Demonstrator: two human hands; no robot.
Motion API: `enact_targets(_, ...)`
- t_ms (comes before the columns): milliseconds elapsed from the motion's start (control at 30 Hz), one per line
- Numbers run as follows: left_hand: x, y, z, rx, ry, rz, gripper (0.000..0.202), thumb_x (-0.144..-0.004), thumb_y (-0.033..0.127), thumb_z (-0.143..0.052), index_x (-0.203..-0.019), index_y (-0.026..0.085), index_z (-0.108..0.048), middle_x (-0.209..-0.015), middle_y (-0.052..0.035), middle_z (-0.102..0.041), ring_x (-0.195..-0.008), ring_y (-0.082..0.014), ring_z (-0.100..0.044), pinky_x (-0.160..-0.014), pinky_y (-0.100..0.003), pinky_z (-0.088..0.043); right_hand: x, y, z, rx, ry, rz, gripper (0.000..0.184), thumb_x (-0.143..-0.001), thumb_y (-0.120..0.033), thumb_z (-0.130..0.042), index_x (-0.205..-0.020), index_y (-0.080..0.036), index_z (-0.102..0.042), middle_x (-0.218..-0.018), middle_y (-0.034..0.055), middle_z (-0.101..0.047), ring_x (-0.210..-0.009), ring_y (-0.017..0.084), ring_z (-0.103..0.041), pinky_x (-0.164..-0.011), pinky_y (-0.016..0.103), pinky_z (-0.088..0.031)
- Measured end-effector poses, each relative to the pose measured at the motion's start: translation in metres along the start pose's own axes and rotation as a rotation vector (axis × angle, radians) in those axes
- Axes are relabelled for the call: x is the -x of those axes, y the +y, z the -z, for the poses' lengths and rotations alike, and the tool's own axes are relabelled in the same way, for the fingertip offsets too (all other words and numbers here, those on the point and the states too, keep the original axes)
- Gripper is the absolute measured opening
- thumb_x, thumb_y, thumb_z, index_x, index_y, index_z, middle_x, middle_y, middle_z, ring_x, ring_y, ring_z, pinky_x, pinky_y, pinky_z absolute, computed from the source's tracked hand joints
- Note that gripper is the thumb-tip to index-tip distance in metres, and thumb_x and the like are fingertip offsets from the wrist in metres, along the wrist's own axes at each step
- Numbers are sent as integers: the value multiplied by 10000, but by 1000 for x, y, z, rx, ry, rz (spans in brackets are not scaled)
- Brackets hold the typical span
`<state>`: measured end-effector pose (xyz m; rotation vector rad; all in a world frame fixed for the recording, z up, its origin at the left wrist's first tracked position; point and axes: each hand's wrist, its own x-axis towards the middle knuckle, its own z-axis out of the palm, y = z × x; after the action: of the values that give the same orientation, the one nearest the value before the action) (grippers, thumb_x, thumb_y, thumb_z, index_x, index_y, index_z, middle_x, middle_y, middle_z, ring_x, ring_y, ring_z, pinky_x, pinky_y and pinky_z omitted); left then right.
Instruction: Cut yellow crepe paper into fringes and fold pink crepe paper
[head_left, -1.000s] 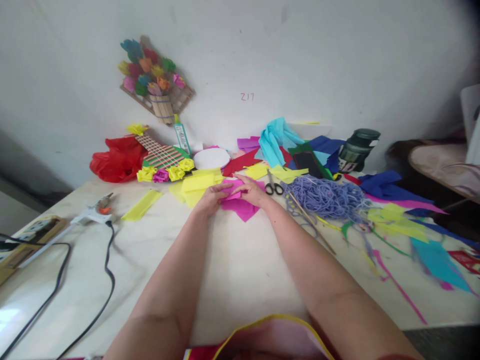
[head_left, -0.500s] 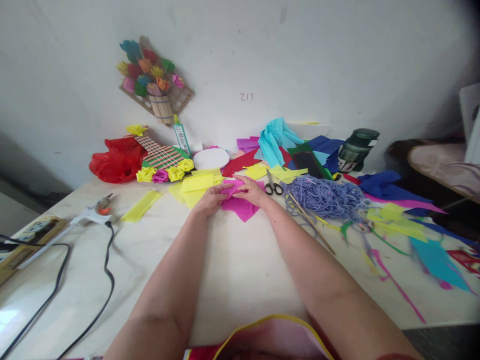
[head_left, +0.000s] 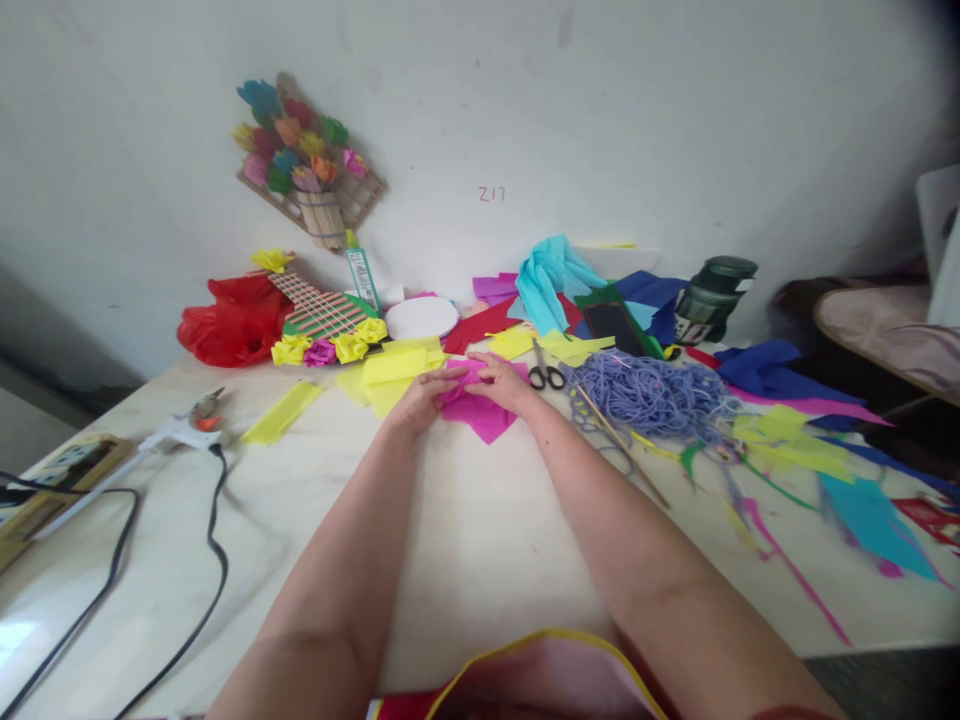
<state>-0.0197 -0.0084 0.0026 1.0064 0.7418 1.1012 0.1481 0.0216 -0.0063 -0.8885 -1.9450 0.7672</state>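
A piece of magenta crepe paper (head_left: 486, 420) lies on the table between my two hands, one corner pointing toward me. My left hand (head_left: 427, 397) grips its left side, fingers reaching over the paper. From the right, my right hand (head_left: 501, 384) pinches the paper near its middle, so the fingertips of both hands are close together. Part of the sheet is hidden under the fingers. Folded yellow crepe paper (head_left: 403, 364) lies just behind my left hand. Black-handled scissors (head_left: 547, 377) rest right beside my right hand.
Right of the scissors sit a tangle of purple cord (head_left: 652, 393) and a thin stick (head_left: 624, 447). A flower-trimmed guitar-shaped craft (head_left: 326, 312) stands back left. At left are a glue gun (head_left: 199, 420), its cable (head_left: 219, 545) and a power strip (head_left: 67, 480). A dark bottle (head_left: 712, 300) stands back right.
My left fingers have shifted slightly on the magenta crepe paper, now stretched a little more over it. My right hand keeps nearly the same place.
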Motion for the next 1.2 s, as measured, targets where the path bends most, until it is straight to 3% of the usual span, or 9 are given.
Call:
enact_targets(433, -9, -12, 0, -137, 71, -100, 418, -516, 228, -768, -914, 141, -678, -696, -45, -670, -622, -137, -597, -618, -250, -440, -3, 3, -3, 10, 24, -12, 303, -654, -212, -600, -442, -184, -385, -1262, 96, -469, -1122, 200, -467, -974, 344, -318)
enact_targets(633, -10, -12, 2, -190, 143, -134, 394, -511, 239, -761, -884, 134, -690, -687, -44, -669, -586, -127, -578, -596, -246, -429, -1, -1, -2, 30, 17, -2, 221, -670, -241, -602, -489, -173, -493, -1270, 83, -468, -1183, 208, -419, -1000, 348, -292)
enact_targets(867, -9, -9, 2, -161, 216, -138, 357, -478, 208, -758, -819, 125, -695, -623, -28, -654, -531, -105, -555, -546, -226, -420, -2, 4, -1, 5, 141, -22, 87, -672, -222, -617, -600, -175, -599, -1214, 80, -515, -1142, 192, -461, -980, 346, -318)
enact_targets(1033, -10, -10, 4, -160, 223, -140, 352, -491, 196, -746, -832, 127, -692, -636, -26, -658, -521, -98, -551, -523, -214, -411, -4, 10, -2, -24, 188, -37, 92, -635, -236, -651, -586, -172, -607, -1099, 83, -583, -1043, 201, -521, -891, 343, -383)
enact_targets(1200, -11, -11, 5, -177, 211, -150, 352, -505, 191, -737, -849, 134, -693, -621, -17, -651, -504, -91, -536, -500, -208, -398, -4, 9, -3, -37, 184, -95, 160, -619, -294, -652, -544, -174, -579, -673, 10, -602, -679, 148, -561, -689, 297, -432)
